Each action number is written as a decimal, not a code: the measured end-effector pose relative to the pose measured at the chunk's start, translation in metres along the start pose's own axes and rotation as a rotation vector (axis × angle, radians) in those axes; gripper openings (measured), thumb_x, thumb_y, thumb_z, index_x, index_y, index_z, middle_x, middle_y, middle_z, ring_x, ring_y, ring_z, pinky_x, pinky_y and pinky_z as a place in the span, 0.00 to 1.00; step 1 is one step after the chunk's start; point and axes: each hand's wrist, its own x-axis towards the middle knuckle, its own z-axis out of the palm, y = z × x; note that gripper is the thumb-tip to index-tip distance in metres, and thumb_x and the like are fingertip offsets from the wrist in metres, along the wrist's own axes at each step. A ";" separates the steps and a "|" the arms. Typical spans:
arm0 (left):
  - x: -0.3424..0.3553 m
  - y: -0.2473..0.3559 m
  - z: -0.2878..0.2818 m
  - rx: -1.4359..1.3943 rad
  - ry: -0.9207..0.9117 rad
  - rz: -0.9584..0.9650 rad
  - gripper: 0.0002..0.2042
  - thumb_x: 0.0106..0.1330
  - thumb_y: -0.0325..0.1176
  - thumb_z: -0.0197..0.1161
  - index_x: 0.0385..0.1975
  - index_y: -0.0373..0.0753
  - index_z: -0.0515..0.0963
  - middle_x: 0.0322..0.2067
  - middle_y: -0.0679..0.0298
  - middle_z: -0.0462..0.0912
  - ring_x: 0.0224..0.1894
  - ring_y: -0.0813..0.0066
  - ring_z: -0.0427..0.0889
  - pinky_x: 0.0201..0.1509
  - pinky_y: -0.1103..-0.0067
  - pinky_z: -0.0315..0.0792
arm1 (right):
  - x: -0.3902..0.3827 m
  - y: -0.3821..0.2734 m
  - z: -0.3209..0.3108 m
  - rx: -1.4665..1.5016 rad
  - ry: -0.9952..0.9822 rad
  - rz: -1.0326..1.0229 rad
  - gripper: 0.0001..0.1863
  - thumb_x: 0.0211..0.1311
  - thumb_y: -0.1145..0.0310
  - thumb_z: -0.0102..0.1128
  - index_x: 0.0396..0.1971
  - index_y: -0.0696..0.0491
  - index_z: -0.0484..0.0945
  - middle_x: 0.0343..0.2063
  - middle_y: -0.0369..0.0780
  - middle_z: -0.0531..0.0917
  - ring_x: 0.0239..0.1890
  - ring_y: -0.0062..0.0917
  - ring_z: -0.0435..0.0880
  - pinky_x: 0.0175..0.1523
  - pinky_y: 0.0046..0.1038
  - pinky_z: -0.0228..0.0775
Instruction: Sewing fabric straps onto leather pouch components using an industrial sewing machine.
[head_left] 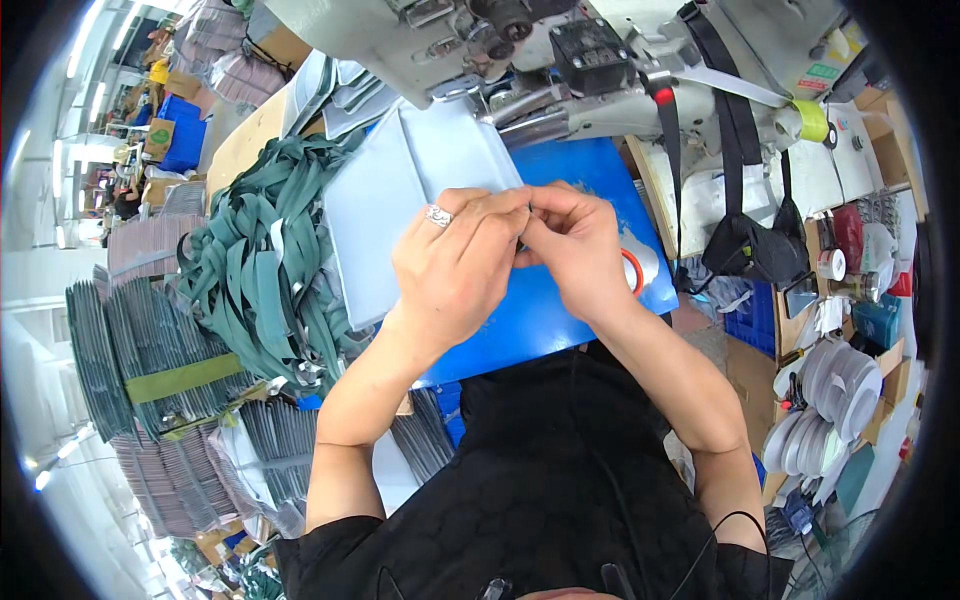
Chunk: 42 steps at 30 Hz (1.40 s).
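Note:
My left hand point(450, 265), with a silver ring on one finger, meets my right hand point(585, 245) in front of the sewing machine point(400, 45). The fingertips of both are pinched together at the same spot. Whatever lies between them is hidden or too small to name; a small dark bit shows there. Just beyond and left of my left hand lie pale grey fabric panels point(375, 190), one overlapping another. Under my hands is a blue work surface point(530, 320). Beside my right wrist an orange ring-shaped handle point(633, 270) shows partly.
A tangled heap of dark green webbing strips point(265, 265) lies left of the panels. Tied stacks of dark grey-green panels point(150, 350) stand farther left. Black straps point(735, 120) hang at the machine's right. White tape rolls point(820, 400) and a blue crate point(750, 318) sit at right.

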 end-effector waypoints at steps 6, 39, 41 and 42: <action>0.022 -0.033 -0.004 0.014 -0.068 0.023 0.12 0.50 0.17 0.71 0.34 0.35 0.83 0.40 0.60 0.90 0.39 0.61 0.87 0.43 0.72 0.80 | 0.036 -0.005 0.013 0.110 0.029 0.072 0.12 0.64 0.77 0.66 0.47 0.60 0.86 0.32 0.33 0.85 0.32 0.14 0.84 0.32 0.19 0.82; 0.015 0.012 -0.059 0.077 -0.392 -0.035 0.15 0.60 0.34 0.72 0.47 0.43 0.82 0.33 0.60 0.80 0.34 0.56 0.83 0.36 0.66 0.78 | 0.042 -0.022 0.014 -0.100 0.017 0.133 0.13 0.57 0.81 0.64 0.43 0.58 0.85 0.30 0.37 0.88 0.22 0.18 0.81 0.23 0.24 0.75; 0.024 -0.011 -0.073 0.323 -0.297 -0.057 0.27 0.59 0.38 0.73 0.61 0.48 0.79 0.38 0.62 0.79 0.42 0.59 0.82 0.40 0.68 0.78 | 0.039 -0.024 0.015 -0.056 0.028 0.164 0.14 0.57 0.81 0.64 0.45 0.59 0.85 0.30 0.37 0.88 0.21 0.17 0.80 0.24 0.23 0.75; 0.028 -0.023 -0.077 0.318 -0.393 -0.110 0.33 0.61 0.37 0.72 0.69 0.52 0.73 0.35 0.61 0.78 0.37 0.59 0.82 0.39 0.68 0.78 | 0.039 -0.024 0.016 -0.011 0.032 0.184 0.16 0.57 0.81 0.64 0.47 0.60 0.85 0.30 0.37 0.87 0.20 0.17 0.79 0.24 0.22 0.75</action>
